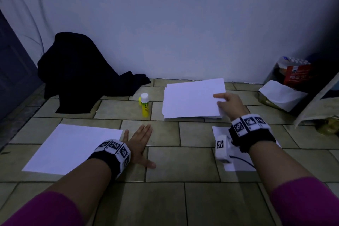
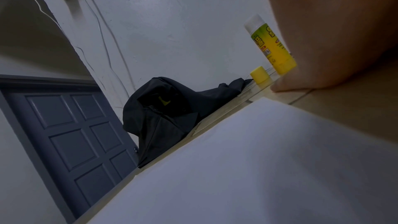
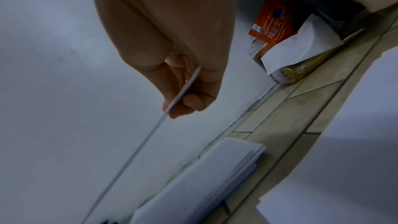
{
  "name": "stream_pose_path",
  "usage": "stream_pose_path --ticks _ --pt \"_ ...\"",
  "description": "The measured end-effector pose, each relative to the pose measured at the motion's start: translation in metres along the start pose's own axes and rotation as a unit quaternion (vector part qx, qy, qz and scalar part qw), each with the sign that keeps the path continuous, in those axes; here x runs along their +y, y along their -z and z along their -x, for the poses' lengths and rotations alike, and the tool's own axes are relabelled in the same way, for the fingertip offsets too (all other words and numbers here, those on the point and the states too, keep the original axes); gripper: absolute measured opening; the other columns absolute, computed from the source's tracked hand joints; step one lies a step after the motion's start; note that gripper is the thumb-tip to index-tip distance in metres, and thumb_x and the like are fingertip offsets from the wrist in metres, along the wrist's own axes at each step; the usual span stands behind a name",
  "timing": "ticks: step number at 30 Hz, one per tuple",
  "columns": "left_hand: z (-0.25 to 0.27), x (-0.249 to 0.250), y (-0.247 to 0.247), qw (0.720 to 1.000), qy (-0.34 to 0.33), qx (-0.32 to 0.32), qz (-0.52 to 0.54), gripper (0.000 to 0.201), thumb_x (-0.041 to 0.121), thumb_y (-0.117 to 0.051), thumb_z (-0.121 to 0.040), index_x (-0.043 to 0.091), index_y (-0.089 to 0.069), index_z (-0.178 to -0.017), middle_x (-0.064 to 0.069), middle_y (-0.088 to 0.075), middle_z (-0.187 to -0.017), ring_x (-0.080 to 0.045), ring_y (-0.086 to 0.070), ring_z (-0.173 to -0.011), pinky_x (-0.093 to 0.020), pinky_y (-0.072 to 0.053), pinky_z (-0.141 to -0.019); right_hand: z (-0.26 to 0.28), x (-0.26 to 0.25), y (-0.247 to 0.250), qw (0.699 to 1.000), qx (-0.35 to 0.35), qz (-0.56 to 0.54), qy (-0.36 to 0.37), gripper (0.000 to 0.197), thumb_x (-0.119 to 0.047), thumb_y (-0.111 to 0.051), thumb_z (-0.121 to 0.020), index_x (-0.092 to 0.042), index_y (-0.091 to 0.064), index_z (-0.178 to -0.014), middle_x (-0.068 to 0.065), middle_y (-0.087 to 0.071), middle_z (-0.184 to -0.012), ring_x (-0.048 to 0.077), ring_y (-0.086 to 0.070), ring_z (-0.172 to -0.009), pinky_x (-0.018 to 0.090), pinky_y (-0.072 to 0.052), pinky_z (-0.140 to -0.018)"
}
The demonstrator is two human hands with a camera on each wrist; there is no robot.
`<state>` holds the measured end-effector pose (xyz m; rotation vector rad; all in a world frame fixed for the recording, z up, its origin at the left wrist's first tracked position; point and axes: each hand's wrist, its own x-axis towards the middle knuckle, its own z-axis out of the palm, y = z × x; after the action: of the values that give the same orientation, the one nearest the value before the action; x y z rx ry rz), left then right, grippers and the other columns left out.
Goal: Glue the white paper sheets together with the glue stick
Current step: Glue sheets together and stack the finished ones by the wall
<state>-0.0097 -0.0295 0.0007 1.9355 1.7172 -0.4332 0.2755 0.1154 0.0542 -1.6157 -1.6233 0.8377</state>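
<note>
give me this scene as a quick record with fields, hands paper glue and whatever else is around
left hand: flat on the tiled floor, fingers straight, holding nothing
right hand: pinching the top sheet at its right edge, lifted off the paper stack
single sheet: lying flat beside the left hand
glue stick: upright on the floor between the dark cloth and the stack, untouched
yellow cap: on the floor beside the glue stick
dark cloth: heaped against the wall
red packet: in the right corner
</note>
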Motion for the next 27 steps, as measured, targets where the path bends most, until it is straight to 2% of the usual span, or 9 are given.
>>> stream_pose_path --ticks 3,6,11,13,14,16,17,22,27 --pt "0.000 0.000 0.001 1.000 -0.013 -0.012 -0.006 0.174 0.104 -0.003 -0.001 0.014 0.029 -0.147 0.001 0.034 -0.154 -0.015 0.026 -0.144 -0.056 0.014 -0.112 -0.019 0.005 -0.017 0.998 0.004 0.065 -0.008 0.036 0.003 -0.047 -0.090 -0.010 -0.066 -0.117 0.011 -0.058 -0.130 0.025 -0.056 -0.113 0.023 -0.041 -0.087" --pt "0.000 0.000 0.000 1.000 -0.008 -0.001 0.007 0.176 0.102 0.002 0.003 0.014 0.028 -0.147 0.002 0.033 -0.155 -0.015 0.025 -0.144 -0.056 0.013 -0.112 -0.029 0.013 -0.031 0.992 -0.006 0.123 -0.022 0.035 0.002 -0.046 -0.092 -0.010 -0.064 -0.119 0.012 -0.054 -0.134 0.026 -0.052 -0.119 0.016 -0.035 -0.083" --pt "-0.007 -0.005 -0.004 1.000 -0.008 0.009 0.003 0.174 0.102 0.003 0.001 0.013 0.027 -0.147 0.002 0.034 -0.154 -0.015 0.025 -0.144 -0.057 0.013 -0.112 -0.041 0.020 -0.043 0.972 -0.056 0.229 0.001 0.038 0.005 -0.049 -0.087 -0.008 -0.056 -0.123 0.015 -0.047 -0.135 0.031 -0.049 -0.117 0.025 -0.037 -0.086" --pt "-0.008 -0.005 -0.004 1.000 -0.008 0.003 0.000 0.168 0.106 -0.009 -0.012 0.014 0.027 -0.147 0.003 0.034 -0.153 -0.015 0.026 -0.144 -0.057 0.012 -0.112 -0.048 0.021 -0.046 0.964 -0.073 0.257 0.007 0.040 0.006 -0.047 -0.087 -0.007 -0.054 -0.124 0.016 -0.045 -0.135 0.032 -0.050 -0.114 0.024 -0.035 -0.078" --pt "-0.008 -0.005 -0.005 1.000 -0.005 0.002 -0.003 0.159 0.106 -0.026 -0.030 0.014 0.027 -0.147 0.003 0.035 -0.153 -0.016 0.026 -0.144 -0.057 0.013 -0.112 -0.051 0.022 -0.047 0.960 -0.079 0.268 0.009 0.041 0.007 -0.048 -0.086 -0.006 -0.053 -0.124 0.017 -0.045 -0.134 0.032 -0.050 -0.113 0.024 -0.033 -0.074" --pt "-0.005 -0.002 -0.005 1.000 0.001 0.001 -0.005 0.135 0.082 -0.056 -0.067 0.014 0.027 -0.148 0.002 0.033 -0.154 -0.016 0.027 -0.144 -0.056 0.014 -0.112 -0.057 0.026 -0.048 0.954 -0.086 0.286 0.007 0.041 0.007 -0.049 -0.085 -0.007 -0.052 -0.123 0.017 -0.046 -0.132 0.033 -0.052 -0.110 0.023 -0.032 -0.071" --pt "-0.005 -0.001 -0.004 1.000 0.003 0.004 -0.003 0.129 0.072 -0.061 -0.073 0.014 0.027 -0.148 0.002 0.033 -0.155 -0.016 0.027 -0.143 -0.055 0.015 -0.112 -0.060 0.028 -0.048 0.953 -0.086 0.292 0.003 0.040 0.006 -0.048 -0.085 -0.008 -0.052 -0.123 0.017 -0.048 -0.130 0.033 -0.052 -0.109 0.024 -0.033 -0.072" --pt "-0.004 0.000 -0.002 1.000 0.005 -0.003 -0.005 0.127 0.067 -0.064 -0.076 0.015 0.027 -0.148 0.003 0.034 -0.154 -0.015 0.028 -0.143 -0.055 0.015 -0.113 -0.066 0.036 -0.051 0.944 -0.091 0.317 -0.030 0.038 -0.002 -0.050 -0.087 -0.012 -0.052 -0.124 0.016 -0.050 -0.128 0.032 -0.053 -0.111 0.031 -0.043 -0.085" --pt "-0.004 0.000 -0.002 1.000 0.006 -0.006 -0.017 0.127 0.068 -0.063 -0.075 0.016 0.027 -0.148 0.003 0.034 -0.154 -0.015 0.029 -0.143 -0.055 0.015 -0.113 -0.063 0.037 -0.051 0.923 -0.071 0.374 -0.051 0.036 -0.014 -0.053 -0.089 -0.023 -0.053 -0.123 0.016 -0.042 -0.132 0.031 -0.046 -0.119 0.033 -0.040 -0.093"
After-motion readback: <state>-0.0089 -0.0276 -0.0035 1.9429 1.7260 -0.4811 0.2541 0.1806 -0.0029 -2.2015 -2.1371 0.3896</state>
